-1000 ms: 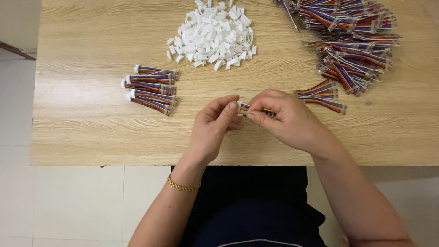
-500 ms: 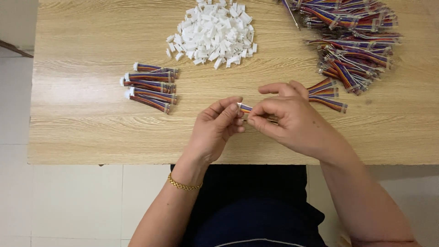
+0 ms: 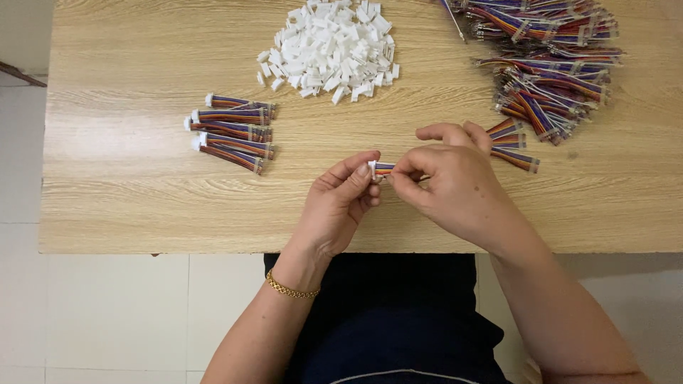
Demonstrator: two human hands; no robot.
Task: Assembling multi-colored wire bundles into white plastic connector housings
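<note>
Hands meeting over the wooden table [image 3: 128,199], near its front edge. Left hand [image 3: 340,203] pinching, with thumb and forefinger, the white connector [image 3: 372,169] at the tip of a short rainbow ribbon cable [image 3: 384,169]. Right hand [image 3: 455,188] gripping that cable just beside it, fingers curled narrow. Lying apart: finished cables [image 3: 231,131] to the left, white housings [image 3: 331,46] heaped behind, loose cables [image 3: 548,67] piled to the right.

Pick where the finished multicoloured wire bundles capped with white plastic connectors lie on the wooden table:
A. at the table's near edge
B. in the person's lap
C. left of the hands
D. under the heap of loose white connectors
C: the finished multicoloured wire bundles capped with white plastic connectors lie in a small group on the wooden table, left of the left hand and right hand.
</note>
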